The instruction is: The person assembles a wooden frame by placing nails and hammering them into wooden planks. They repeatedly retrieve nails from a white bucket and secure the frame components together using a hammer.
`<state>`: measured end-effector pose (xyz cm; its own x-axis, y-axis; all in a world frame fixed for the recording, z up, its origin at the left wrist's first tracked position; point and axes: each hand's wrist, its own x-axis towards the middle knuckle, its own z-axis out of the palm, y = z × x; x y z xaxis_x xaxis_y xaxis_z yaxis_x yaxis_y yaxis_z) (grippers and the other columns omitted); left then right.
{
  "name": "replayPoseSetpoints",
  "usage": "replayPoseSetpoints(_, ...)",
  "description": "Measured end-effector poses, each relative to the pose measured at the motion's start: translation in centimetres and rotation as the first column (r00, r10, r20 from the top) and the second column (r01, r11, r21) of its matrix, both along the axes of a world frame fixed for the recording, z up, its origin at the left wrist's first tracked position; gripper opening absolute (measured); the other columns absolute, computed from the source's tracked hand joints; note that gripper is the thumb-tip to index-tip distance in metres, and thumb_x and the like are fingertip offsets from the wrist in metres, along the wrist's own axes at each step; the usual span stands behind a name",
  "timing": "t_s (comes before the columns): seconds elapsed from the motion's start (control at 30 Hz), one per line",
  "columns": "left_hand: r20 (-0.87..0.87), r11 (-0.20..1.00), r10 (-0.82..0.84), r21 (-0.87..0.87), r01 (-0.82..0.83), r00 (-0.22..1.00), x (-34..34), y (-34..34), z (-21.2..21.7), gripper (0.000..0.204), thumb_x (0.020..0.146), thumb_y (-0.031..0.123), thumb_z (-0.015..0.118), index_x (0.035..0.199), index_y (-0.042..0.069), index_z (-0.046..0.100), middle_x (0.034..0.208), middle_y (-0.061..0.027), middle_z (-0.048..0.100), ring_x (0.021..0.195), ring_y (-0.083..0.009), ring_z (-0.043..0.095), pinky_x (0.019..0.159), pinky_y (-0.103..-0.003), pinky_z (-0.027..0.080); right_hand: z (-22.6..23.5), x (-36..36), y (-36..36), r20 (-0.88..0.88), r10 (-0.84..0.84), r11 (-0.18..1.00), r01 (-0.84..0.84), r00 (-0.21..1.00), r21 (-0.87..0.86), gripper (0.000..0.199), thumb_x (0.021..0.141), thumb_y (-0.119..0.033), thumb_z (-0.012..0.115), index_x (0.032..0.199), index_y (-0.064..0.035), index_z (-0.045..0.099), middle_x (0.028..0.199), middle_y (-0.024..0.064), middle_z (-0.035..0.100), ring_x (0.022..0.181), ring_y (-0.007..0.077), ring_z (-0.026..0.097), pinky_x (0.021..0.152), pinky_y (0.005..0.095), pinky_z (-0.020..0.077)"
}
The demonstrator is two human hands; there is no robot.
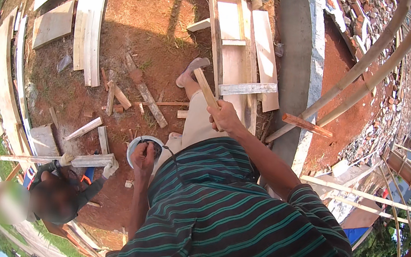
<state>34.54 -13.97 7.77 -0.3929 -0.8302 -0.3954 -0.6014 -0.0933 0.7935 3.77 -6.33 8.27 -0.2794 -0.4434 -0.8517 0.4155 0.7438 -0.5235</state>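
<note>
My right hand (224,117) is closed round a short length of pale wood (205,87), which points up and away over my leg. Its far end lies close to my foot (189,77). My left hand (143,159) is over a small white bucket (130,153) with dark contents. The fingers of that hand are curled together, and whatever they may hold is too small to make out. Beyond my right hand lies a long wooden frame (234,53) of boards with short crosspieces nailed over it.
At the lower left a person in gloves (110,168) holds a plank (88,160). Long boards (92,21) and plywood pieces (53,24) lie at the left. Offcuts (147,99) are scattered on the red soil. Bamboo poles (355,71) slant beside a concrete edge (295,46) at the right.
</note>
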Motion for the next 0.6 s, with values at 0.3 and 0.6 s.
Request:
replayPoseSetpoints(0.3, -0.043, 0.987, 0.028, 0.158, -0.021, 0.999, -18.6, -14.0, -0.5, 0.021, 0.096, 0.014, 0.061, 0.092, -0.006, 0.066, 0.079, -0.0081, 0.066, 0.072, -0.0118, 0.064, 0.065, -0.027, 0.05, 0.0, -19.9, -4.5, -0.25, -0.187, 0.977, 0.205, 0.95, 0.05, 0.052, 0.094, -0.006, 0.052, 0.144, -0.0059, 0.039, 0.068, 0.0058, 0.055, 0.048, 0.0134, 0.054, 0.042, 0.0282, 0.0466)
replayPoseSetpoints(0.6, -0.097, 0.972, -0.152, 0.167, 0.167, 0.984, -32.5, -22.6, 0.1, 0.021, 0.096, 0.01, 0.062, 0.107, -0.007, 0.067, 0.085, -0.0075, 0.067, 0.078, -0.0116, 0.065, 0.073, -0.025, 0.055, -5.4, -33.2, -8.8, -0.511, -0.025, 0.985, 0.107, 0.859, 0.132, 0.066, 0.089, -0.009, 0.058, 0.15, -0.0026, 0.034, 0.08, 0.0152, 0.066, 0.059, 0.0215, 0.064, 0.054, 0.0358, 0.0531)
